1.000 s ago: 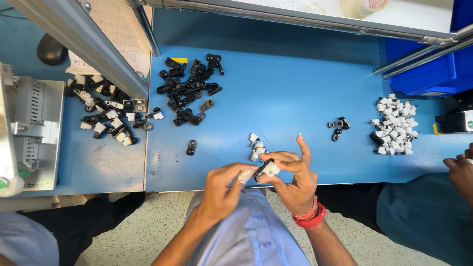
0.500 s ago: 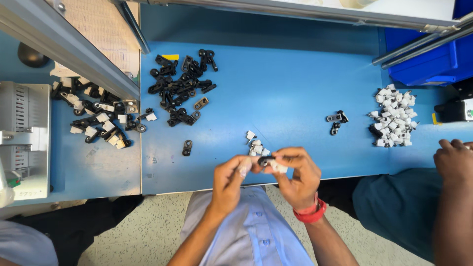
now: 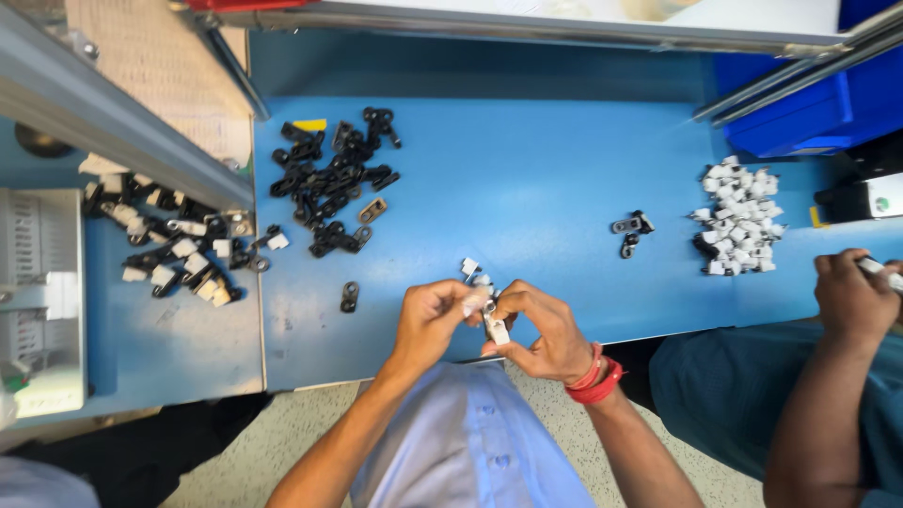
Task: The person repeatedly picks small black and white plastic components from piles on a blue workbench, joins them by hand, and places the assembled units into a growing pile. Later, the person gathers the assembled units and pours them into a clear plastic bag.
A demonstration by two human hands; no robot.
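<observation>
- Smooth matt blue desk top
- Small white plastic clip, pinched between left hand and right hand
- Glossy black plastic clips heaped toward the desk's far edge
- Matt white plastic pieces near its right edge

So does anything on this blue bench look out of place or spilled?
Nothing looks spilled or broken. The black clips, the mixed black and white parts and the white pieces lie in loose heaps. Only one black clip and a small pair lie apart. Both hands meet over a small white part.
</observation>
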